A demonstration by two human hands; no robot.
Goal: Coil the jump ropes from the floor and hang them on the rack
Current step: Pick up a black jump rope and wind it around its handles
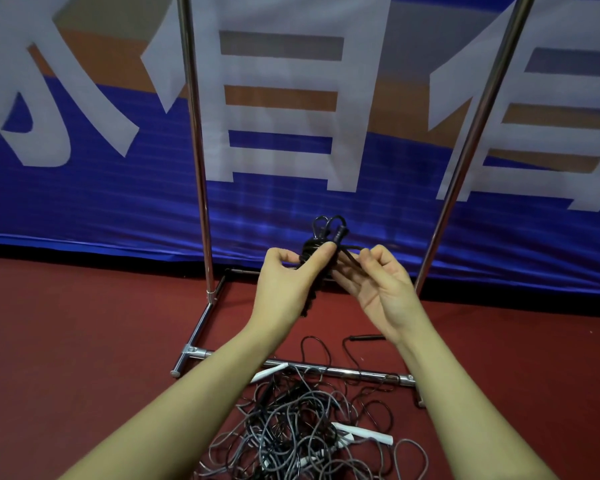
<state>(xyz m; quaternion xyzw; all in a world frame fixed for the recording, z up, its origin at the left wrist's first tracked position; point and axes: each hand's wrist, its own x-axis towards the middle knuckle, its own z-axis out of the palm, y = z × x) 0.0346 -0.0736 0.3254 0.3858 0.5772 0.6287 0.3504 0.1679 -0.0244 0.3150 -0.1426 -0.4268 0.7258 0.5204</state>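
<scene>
While the blue banner with big white characters hangs behind, the shiny metal rack stands on the red floor. A tangled pile of thin grey and black ropes lies at its base bar. The left hand grips a black coiled jump rope, long axis upright, loops on top. The right hand, palm half open, pinches its loose cord.
</scene>
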